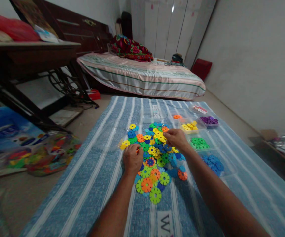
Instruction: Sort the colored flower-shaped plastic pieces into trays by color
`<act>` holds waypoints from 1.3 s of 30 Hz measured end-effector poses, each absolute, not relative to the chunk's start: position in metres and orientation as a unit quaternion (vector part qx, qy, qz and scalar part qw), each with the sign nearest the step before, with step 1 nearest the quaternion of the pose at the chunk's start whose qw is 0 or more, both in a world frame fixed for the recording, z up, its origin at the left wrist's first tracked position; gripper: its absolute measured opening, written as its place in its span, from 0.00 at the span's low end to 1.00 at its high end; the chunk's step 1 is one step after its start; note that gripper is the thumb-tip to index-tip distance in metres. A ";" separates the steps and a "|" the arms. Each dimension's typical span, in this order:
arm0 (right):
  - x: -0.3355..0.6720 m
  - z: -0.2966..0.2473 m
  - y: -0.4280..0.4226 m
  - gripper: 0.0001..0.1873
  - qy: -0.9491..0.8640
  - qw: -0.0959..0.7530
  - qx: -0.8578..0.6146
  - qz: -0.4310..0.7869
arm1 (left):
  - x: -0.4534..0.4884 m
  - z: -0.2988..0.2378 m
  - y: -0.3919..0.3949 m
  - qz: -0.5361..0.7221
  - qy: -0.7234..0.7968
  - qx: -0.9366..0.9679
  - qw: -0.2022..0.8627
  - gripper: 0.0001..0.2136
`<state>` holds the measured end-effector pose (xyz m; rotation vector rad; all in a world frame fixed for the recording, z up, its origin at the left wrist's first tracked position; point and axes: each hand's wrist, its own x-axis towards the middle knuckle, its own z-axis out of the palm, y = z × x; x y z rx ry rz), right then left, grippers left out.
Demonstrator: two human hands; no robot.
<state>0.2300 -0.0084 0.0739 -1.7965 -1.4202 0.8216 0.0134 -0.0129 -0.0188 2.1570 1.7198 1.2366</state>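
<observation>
A loose pile of notched plastic discs (pixel 153 151) in yellow, green, blue and orange lies on a blue striped cloth (pixel 95 184). At the pile's left edge is my left hand (pixel 132 159), its fingers curled around an orange notched disc (pixel 137 150) that shows only in part. My right hand (pixel 178 139) is over the far right side of the pile, thumb and fingertips pinched together beside yellow discs (pixel 159 135). What sits between those fingertips is too small to make out. Nearest to me, a light green disc (pixel 155 196) lies flat.
Clear containers along the right hold purple pieces (pixel 209 120), yellow pieces (pixel 189 126), green pieces (pixel 200 143) and blue pieces (pixel 213 164). An orange piece (pixel 177 117) sits in another. Beyond are a bed (pixel 142 77) and, at left, a sewing-machine table (pixel 31 47). A bag of colourful pieces (pixel 50 154) lies left.
</observation>
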 end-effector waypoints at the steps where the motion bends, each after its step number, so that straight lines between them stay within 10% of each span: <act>1: 0.235 0.068 -0.022 0.10 -0.584 0.300 -0.699 0.284 | 0.014 -0.019 -0.012 0.406 0.568 0.714 0.057 0.05; 8: 0.251 0.059 -0.101 0.11 -0.715 0.027 -0.669 0.202 | 0.016 -0.020 -0.011 0.403 0.566 0.717 0.058 0.04; 14: 0.240 0.052 -0.119 0.15 -0.715 -0.046 -0.673 0.184 | 0.015 -0.018 -0.011 0.408 0.565 0.714 0.071 0.04; 25: 0.247 0.054 -0.105 0.02 -0.734 -0.025 -0.647 0.205 | 0.015 -0.016 -0.013 0.404 0.566 0.715 0.078 0.03; 39: 0.252 0.052 -0.036 0.18 -0.572 0.227 -0.603 0.507 | 0.017 -0.015 -0.016 0.394 0.574 0.715 0.072 0.04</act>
